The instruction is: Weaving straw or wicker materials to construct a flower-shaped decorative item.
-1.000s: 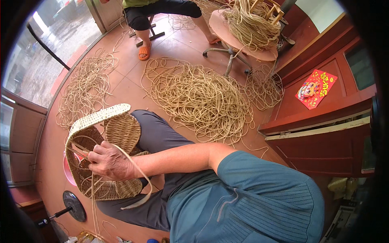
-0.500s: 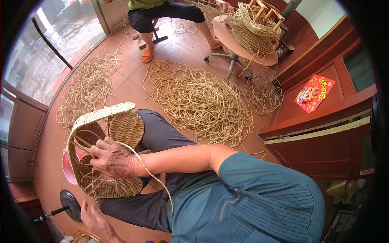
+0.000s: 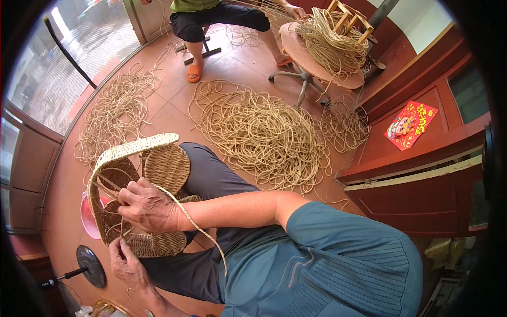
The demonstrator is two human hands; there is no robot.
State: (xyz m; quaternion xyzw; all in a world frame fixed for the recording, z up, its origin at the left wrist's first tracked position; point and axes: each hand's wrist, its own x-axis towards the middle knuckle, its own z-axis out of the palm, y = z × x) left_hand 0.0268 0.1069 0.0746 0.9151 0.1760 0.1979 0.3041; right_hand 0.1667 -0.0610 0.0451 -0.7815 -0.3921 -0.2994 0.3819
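A woven basket-like piece rests across my lap, its sides of brown plaited strands and its long edge a pale braided band. My right hand is closed inside its open hollow; what the fingers grip is hidden. Over the right wrist trails a pale twisted cord, its end lying on my shirt. Lower down, my left hand pinches a thin strand between thumb and fingers, close to the basket's near side. This strand runs up to the right hand.
A large heap of loose cord covers the floor ahead, with another pile farther left. Beyond sits another person, beside a swivel chair loaded with cord. A pink basin and a round black base stand left.
My left hand has moved up toward the basket and closed on the thin strand. The right hand stays inside the basket, almost unmoved.
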